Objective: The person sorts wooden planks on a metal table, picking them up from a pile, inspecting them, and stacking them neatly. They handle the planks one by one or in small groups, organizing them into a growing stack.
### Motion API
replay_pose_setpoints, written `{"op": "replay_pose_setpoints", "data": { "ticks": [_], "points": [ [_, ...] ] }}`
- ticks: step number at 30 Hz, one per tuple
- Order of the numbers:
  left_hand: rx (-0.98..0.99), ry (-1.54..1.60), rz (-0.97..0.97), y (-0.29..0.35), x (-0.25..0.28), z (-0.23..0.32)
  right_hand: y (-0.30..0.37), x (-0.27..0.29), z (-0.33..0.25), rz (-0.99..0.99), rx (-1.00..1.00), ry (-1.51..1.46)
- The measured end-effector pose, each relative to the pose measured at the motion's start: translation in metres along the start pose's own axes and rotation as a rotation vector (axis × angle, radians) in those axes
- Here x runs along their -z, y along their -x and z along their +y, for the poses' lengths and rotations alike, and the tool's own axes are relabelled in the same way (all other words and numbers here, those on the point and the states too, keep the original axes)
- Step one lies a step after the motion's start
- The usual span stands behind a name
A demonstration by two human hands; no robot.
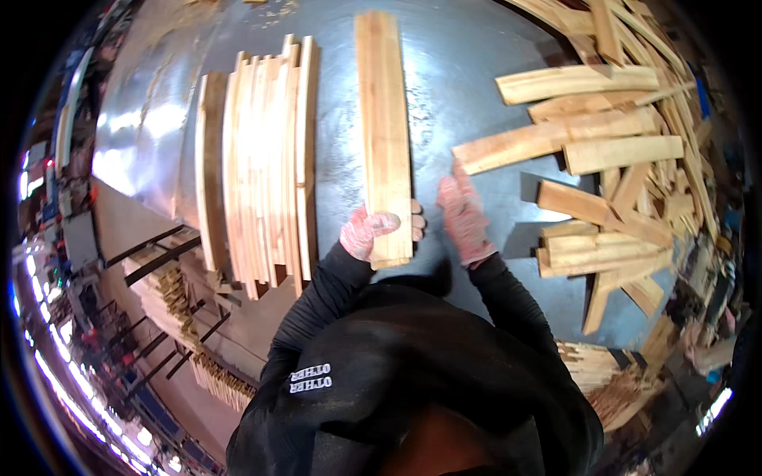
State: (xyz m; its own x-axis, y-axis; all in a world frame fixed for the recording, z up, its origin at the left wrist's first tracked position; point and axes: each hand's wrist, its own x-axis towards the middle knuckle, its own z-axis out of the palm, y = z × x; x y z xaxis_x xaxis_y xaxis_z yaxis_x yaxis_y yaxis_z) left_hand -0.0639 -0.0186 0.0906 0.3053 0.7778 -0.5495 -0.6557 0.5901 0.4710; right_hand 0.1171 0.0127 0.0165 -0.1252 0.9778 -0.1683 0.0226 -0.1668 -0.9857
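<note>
A long wooden board [383, 119] points away from me over the grey metal table. My left hand [370, 230], in a pink-and-white work glove with bare fingertips, grips its near end, thumb on top and fingers around the right edge. To the right of the board, my right hand [463, 214] in a similar glove is apart from it, fingers stretched forward with nothing in them. Its fingertips are close to the left end of a board [556, 141] lying at the edge of the loose pile.
Several narrow boards [266, 159] stand side by side on the left of the table [460, 55]. A jumbled heap of boards [607, 198] covers the right side. Stacked wood on a dark metal rack [171, 293] stands at lower left, and more stacked wood [595, 365] at lower right.
</note>
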Motion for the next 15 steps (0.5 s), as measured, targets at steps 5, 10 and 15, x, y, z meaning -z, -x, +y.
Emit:
{"op": "replay_pose_setpoints", "data": {
  "ticks": [5, 10, 15],
  "points": [
    [0.132, -0.296, 0.195, 0.023, 0.035, -0.044, -0.071, -0.045, -0.033, -0.295, -0.467, -0.453],
    [0.168, -0.418, 0.253, 0.033, 0.02, 0.017, -0.12, -0.097, -0.048, -0.23, -0.171, -0.395],
    [-0.612, -1.552, -0.012, -0.047, 0.065, 0.194, -0.189, -0.104, -0.087, -0.106, 0.038, -0.243]
  ]
}}
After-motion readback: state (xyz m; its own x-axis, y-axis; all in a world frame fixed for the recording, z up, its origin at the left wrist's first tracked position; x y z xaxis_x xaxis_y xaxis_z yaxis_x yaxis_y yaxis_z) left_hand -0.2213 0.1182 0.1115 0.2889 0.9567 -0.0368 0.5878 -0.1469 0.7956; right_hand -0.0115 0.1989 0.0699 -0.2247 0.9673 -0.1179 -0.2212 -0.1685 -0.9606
